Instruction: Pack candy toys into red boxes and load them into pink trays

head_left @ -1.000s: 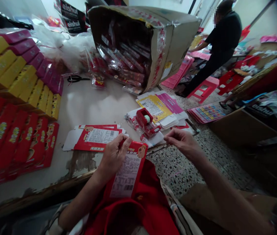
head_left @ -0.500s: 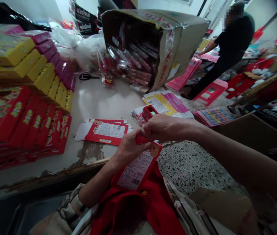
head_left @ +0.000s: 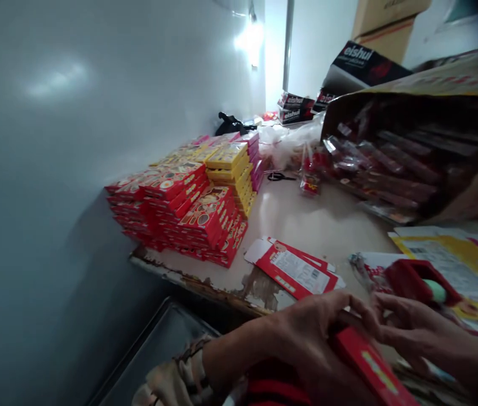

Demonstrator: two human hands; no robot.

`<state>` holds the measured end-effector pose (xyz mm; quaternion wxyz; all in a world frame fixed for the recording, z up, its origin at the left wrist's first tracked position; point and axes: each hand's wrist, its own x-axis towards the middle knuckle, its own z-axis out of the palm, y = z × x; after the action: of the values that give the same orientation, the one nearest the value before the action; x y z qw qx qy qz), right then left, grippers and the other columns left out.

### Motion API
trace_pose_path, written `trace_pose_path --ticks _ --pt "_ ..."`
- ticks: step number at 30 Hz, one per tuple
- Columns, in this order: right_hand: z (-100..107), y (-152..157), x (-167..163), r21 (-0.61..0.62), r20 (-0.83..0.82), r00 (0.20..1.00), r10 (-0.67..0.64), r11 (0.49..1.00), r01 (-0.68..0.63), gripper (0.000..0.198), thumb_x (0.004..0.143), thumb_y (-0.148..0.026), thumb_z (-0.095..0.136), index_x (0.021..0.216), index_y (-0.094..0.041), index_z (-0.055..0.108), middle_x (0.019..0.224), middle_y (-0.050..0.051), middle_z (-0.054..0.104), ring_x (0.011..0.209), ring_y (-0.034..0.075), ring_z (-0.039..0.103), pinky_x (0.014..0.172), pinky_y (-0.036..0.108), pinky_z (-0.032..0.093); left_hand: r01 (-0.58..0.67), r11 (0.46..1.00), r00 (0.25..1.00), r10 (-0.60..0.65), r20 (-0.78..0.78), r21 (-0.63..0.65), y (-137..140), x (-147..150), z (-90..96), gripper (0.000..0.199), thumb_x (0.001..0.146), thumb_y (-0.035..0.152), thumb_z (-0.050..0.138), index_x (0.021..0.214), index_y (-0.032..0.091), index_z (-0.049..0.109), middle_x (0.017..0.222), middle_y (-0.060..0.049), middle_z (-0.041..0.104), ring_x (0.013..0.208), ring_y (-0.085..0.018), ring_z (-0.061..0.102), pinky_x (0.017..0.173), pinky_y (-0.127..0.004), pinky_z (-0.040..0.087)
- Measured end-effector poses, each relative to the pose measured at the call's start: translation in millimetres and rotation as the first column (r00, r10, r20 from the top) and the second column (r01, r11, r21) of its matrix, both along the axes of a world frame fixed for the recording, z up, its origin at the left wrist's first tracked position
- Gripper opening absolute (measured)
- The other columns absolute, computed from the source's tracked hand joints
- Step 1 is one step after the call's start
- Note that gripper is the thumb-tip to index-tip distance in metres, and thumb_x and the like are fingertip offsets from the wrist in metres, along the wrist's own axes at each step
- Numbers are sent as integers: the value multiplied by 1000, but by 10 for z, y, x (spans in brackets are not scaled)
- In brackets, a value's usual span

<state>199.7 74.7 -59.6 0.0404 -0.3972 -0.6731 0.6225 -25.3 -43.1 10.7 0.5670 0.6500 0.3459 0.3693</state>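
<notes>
At the lower right of the head view, by the near edge of the table, a slim red carton is in hand, its narrow printed side turned upward and its lower end cut off by the frame. The left hand is curled around it, fingers arched over the upper end. The right hand is half closed, fingers bent toward that end; whether it grips anything cannot be told. Just beyond it lies a red tape dispenser; a flattened red carton lies on the table, and red boxes are stacked farther left.

Assessment: the held carton appears to be thin card, light and fairly stiff along its folds, likely smooth and easily dented on broad faces. Recommended hold: the narrow sides, near the corners, with light pressure.
</notes>
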Motion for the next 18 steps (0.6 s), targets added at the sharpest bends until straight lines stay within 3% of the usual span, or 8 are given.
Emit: trace_pose_path --ticks 2,3,5,8,10,12,15,18 --pt "-30 -28 2 -103 -66 997 35 994 -41 64 58 -88 74 75 -29 55 50 -2 44 42 12 35 49 31 25 -122 964 971 165 -172 236 -246 -210 427 48 78 40 87 114 16 67 111 -11 75 103 -24 73 98 -37 58" --pt "-44 -52 6 -148 -122 991 50 987 -68 58 64 -84 74 78 -30 57 51 -1 45 42 11 35 50 31 25 -209 884 917 325 -229 418 -372 -345 653 28 87 34 79 110 19 71 108 -9 77 102 -22 73 99 -36 57" --pt "-75 -113 -10 -212 -216 973 79 969 -126 46 73 -76 74 84 -33 60 58 1 49 43 10 37 52 32 23 -312 596 687 680 -258 740 -566 -679 1036 20 93 28 72 113 28 75 107 -5 78 107 -22 71 107 -39 52" --pt "-158 -213 -142 -153 -282 958 47 984 -93 44 77 -73 74 81 -31 63 62 2 53 50 13 44 55 32 27 -300 165 237 967 -94 940 -604 -1299 1223 27 93 39 71 117 28 74 120 -5 75 120 -26 65 112 -45 48" --pt "-258 -281 -276 -120 -320 947 -2 992 -38 51 74 -76 75 78 -27 62 62 2 55 54 14 47 57 31 31 -233 34 23 999 -30 972 -499 -1712 1068 27 95 39 64 117 25 73 125 -7 74 124 -25 63 117 -45 44" --pt "-384 -352 -390 -135 -356 934 -22 990 -28 55 74 -77 75 78 -24 60 60 0 56 55 14 46 58 29 32 -142 55 -142 987 -75 988 -384 -2033 786 28 100 28 54 120 23 73 126 -8 73 124 -24 64 122 -48 35" --pt "-537 -454 -452 -175 -352 936 -4 983 -62 55 76 -74 75 81 -22 61 62 0 59 57 13 47 59 27 33 -97 182 -372 905 -205 979 -302 -2242 371 46 100 13 43 137 25 67 141 -11 67 132 -27 59 124 -53 26" --pt "-565 -521 -422 -189 -338 941 -14 981 -53 53 78 -71 76 82 -20 62 64 0 60 58 13 49 59 26 35 -127 271 -464 834 -298 954 -289 -2201 177 59 97 9 42 155 21 51 153 -18 55 140 -34 50 117 -58 33"
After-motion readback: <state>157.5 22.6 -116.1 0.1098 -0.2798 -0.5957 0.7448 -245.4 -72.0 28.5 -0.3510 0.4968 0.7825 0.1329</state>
